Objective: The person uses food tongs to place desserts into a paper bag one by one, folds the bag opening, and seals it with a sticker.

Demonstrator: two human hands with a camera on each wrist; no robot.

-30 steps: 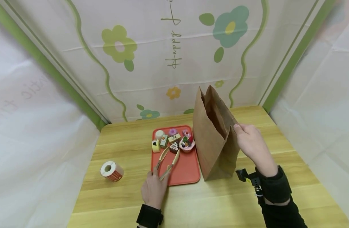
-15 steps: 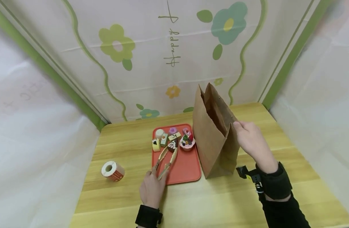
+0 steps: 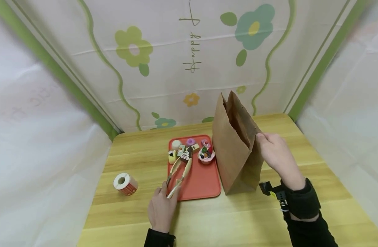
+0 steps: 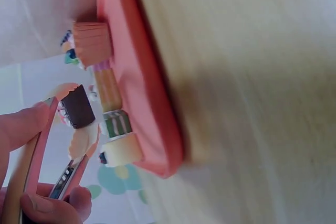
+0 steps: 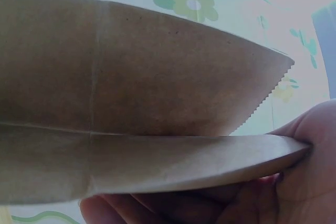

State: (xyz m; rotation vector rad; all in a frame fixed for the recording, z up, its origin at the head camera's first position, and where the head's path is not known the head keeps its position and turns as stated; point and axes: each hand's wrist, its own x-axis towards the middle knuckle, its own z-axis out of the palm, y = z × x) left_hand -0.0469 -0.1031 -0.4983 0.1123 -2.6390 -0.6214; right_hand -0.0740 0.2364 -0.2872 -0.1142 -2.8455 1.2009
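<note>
My left hand (image 3: 162, 207) holds a pair of tongs (image 3: 187, 169) over the red tray (image 3: 204, 181). Between the tong tips is a small dark chocolate cake (image 4: 79, 107) with a white-decorated top, raised off the tray in the left wrist view. My right hand (image 3: 276, 154) pinches the upper right edge of a brown paper bag (image 3: 230, 154), which stands upright with its mouth open, right beside the tray. In the right wrist view the bag's wall (image 5: 157, 66) fills much of the frame, so its inside bottom is hidden.
Several toy cakes sit toward the tray's far end, among them a fruit-topped cupcake (image 3: 205, 156), a yellow roll (image 3: 172, 156) and a white round bun (image 3: 176, 144). A roll of labels (image 3: 125, 184) stands left on the wooden table (image 3: 139, 151). Printed cloth walls (image 3: 164, 68) enclose it.
The tongs have come around the chocolate cake and lifted it from its place among the others. My left hand has shifted slightly left and back. The right hand keeps its hold on the bag.
</note>
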